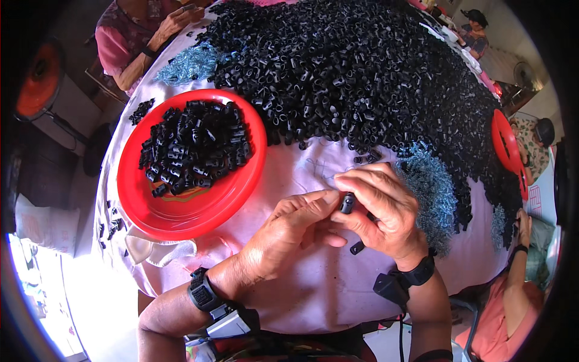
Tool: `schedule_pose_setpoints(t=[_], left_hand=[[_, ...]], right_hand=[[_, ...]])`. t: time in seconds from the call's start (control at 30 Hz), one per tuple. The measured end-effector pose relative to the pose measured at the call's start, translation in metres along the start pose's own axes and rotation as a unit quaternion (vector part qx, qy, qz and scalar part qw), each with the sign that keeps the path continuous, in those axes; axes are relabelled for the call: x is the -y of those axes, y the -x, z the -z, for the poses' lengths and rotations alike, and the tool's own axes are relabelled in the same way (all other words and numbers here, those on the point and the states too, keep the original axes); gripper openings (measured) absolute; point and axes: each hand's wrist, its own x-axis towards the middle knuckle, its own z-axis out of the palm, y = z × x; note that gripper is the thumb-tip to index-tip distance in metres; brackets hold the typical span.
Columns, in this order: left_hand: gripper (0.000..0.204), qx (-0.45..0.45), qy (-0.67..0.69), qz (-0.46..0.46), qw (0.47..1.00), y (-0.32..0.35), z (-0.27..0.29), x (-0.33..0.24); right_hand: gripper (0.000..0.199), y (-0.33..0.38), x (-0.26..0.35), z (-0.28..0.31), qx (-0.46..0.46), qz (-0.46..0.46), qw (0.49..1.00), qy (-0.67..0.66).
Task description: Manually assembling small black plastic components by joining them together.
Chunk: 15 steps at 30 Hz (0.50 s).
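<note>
Above the near part of the cloth, my two hands meet at their fingertips. A small black plastic cord lock (347,203) stands between the thumb and bent fingers of my right hand (386,211). Pressed up to its left side are the thumb and forefinger of my left hand (295,220), closed in a pinch; anything between those tips is hidden. One loose black piece (357,248) lies on the cloth under my right hand. Left of my hands, a red plastic basin (175,224) holds a heap of black cord locks (196,145).
A wide mound of black plastic parts (362,72) covers the table's far side. Piles of small metal springs (427,193) lie by my right hand and beyond the basin. A white cloth (158,251) lies near left. Other people sit around the pink-clothed table (301,289).
</note>
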Motion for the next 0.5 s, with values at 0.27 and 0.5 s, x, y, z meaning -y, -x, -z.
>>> schedule_pose_setpoints(t=[0.27, 0.5], left_hand=[[0.027, 0.001, 0.006, 0.01, 1.0, -0.0002, 0.0014, -0.0056], [0.023, -0.055, -0.042, -0.021, 0.997, -0.0046, 0.006, 0.0015]], right_hand=[[0.054, -0.0024, 0.0034, -0.0004, 0.006, -0.017, 1.0, -0.001], [0.05, -0.0001, 0.0028, -0.0019, 0.045, -0.011, 0.999, 0.026]])
